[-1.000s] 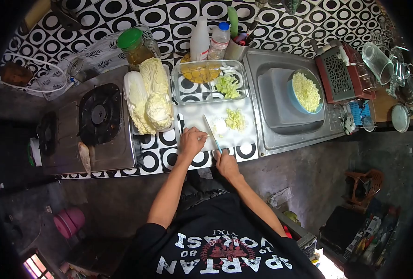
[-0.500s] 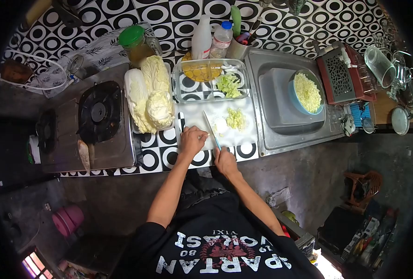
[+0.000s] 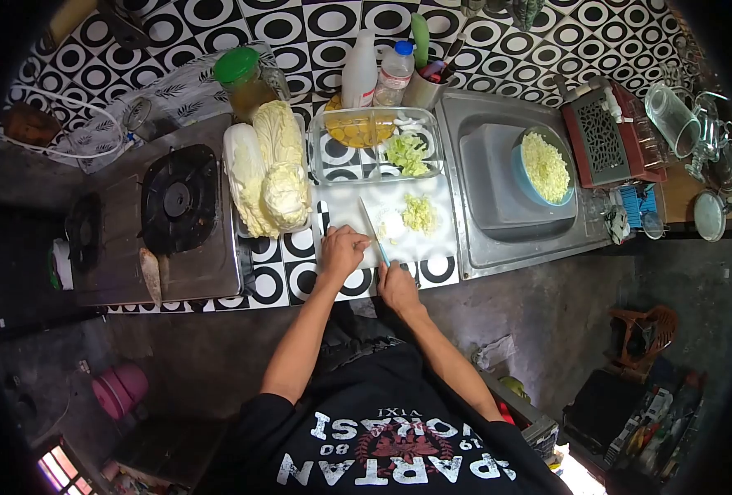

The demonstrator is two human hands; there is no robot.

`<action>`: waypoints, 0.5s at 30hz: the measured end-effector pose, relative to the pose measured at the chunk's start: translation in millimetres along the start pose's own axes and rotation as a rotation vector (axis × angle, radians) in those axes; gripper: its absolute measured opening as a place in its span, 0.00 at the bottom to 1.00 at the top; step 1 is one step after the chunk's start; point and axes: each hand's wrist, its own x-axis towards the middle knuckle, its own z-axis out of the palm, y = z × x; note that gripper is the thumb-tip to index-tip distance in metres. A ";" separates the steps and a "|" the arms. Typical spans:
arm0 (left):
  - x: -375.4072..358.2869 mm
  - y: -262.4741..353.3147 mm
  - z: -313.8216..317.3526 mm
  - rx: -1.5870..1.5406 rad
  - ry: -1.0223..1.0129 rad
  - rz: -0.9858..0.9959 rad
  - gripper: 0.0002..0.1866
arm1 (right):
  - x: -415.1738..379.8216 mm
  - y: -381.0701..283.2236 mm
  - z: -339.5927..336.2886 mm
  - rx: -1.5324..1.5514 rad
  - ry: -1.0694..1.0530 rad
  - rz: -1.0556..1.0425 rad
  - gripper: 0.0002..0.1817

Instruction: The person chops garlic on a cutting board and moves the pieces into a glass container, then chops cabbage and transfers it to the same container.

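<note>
My right hand grips a knife by its light blue handle, the blade pointing away from me over a white cutting board. Just left of the blade, my left hand is closed, its fingertips together on the board; whatever small piece they pinch is too small to make out. Right of the blade lie a chopped white heap and a pale green chopped heap. Behind the board stands a divided glass container with cut greens and white slices in its right part.
Napa cabbages fill a tray at left, beside a gas stove. A blue bowl of chopped pale vegetable sits over the sink at right. Bottles, a green-lidded jar and a utensil cup line the back.
The view has shifted very slightly. My left fingertips have moved a little at the blade's near end, and the small pale piece at them shows less. The heaps look the same.
</note>
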 end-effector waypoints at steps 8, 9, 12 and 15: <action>-3.4 9.0 -2.1 0.037 0.052 0.028 0.04 | 0.0 -10.9 -17.8 0.019 -0.037 -0.040 0.22; -3.2 9.0 -2.2 0.028 0.049 0.029 0.04 | -3.9 -8.2 -14.3 0.005 -0.016 -0.044 0.21; -3.6 8.8 -3.1 0.020 0.032 0.017 0.04 | -5.2 -3.6 -1.8 -0.018 0.004 -0.030 0.21; -2.7 6.9 -3.5 0.011 0.028 0.016 0.04 | 8.1 -10.2 -6.0 -0.012 -0.008 -0.038 0.21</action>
